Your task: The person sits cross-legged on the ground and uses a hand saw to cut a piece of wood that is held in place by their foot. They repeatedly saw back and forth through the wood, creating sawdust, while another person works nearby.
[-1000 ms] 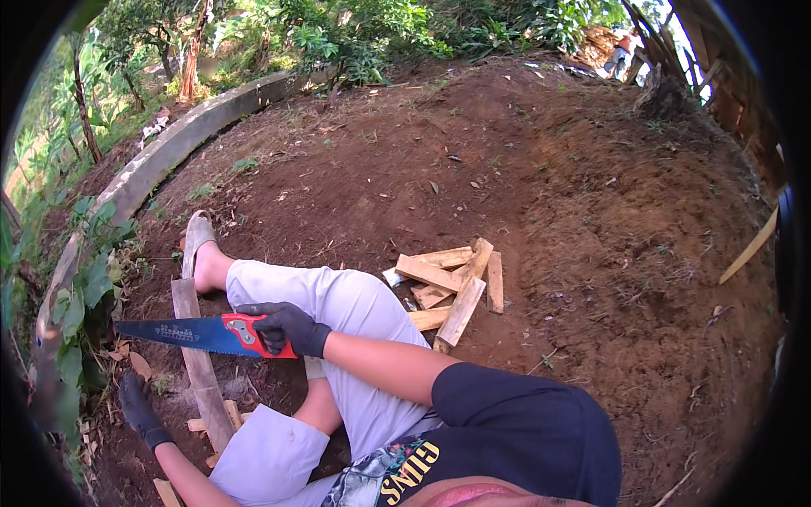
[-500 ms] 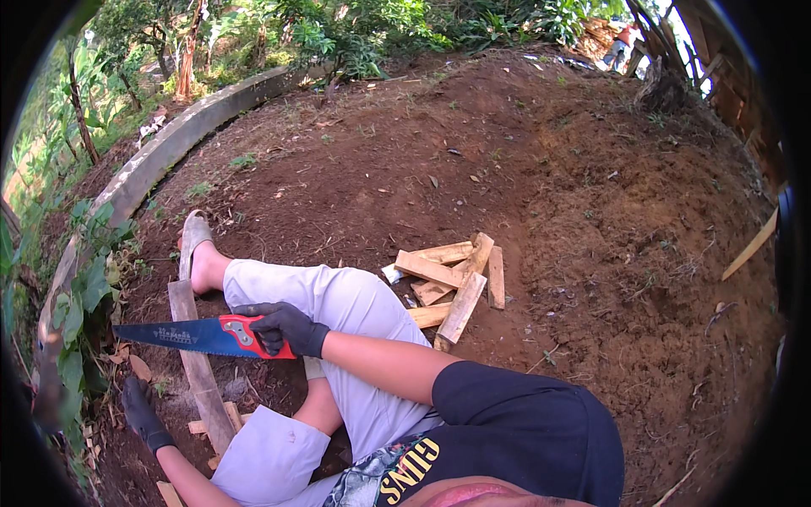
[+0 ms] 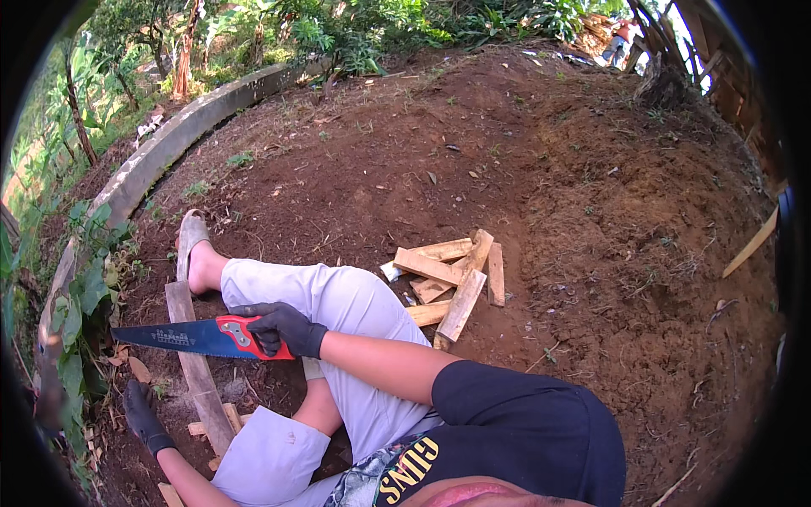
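Right hand (image 3: 269,329), dark glove: fingers closed around the red handle of a handsaw (image 3: 198,337). Saw is near the left edge of the dirt ground (image 3: 591,203), blade roughly level across the view, tip pointing left, teeth on the side nearer the person. Blade crosses over a long grey board (image 3: 198,372); contact with it can't be told from this angle.

Board runs from beside the sandal (image 3: 193,235) back to the bent left knee; near end sits by small wood offcuts (image 3: 231,416).

Left hand (image 3: 145,416), same glove: low by the ground's left edge, left of the board and apart from it. Nothing visible in its grip; can't tell if fingers are spread or together, or touching dirt.

Loose pile of short cut wood pieces (image 3: 462,306) on the ground just past the right knee, several overlapping. Concrete curb (image 3: 190,127) bounds the ground's left edge, leafy vines (image 3: 91,287) over its near stretch. Thin wood strip (image 3: 750,245) at the ground's right edge. Another person (image 3: 621,40) stands beyond the far right corner.
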### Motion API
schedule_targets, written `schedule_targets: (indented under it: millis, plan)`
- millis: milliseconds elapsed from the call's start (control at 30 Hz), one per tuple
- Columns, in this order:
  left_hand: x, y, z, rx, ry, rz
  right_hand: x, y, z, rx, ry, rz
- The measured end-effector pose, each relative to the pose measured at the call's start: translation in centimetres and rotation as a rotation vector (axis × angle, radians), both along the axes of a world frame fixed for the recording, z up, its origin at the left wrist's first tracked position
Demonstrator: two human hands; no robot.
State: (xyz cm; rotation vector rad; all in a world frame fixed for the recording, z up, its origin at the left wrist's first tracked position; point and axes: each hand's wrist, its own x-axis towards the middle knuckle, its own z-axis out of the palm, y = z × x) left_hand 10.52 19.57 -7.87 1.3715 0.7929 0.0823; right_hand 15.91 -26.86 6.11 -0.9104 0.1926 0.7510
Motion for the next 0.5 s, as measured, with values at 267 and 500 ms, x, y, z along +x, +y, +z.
schedule_targets:
  millis: [267,500]
  plan:
    - [-0.1,-1.6,1.6,0.095,-0.047,0.101,1.0,0.9,0.9,-0.015,-0.023,0.003]
    - [-0.3,-3.3,7.9,0.701,0.184,-0.129,-0.3,2.3,2.2,0.019,-0.041,-0.014]
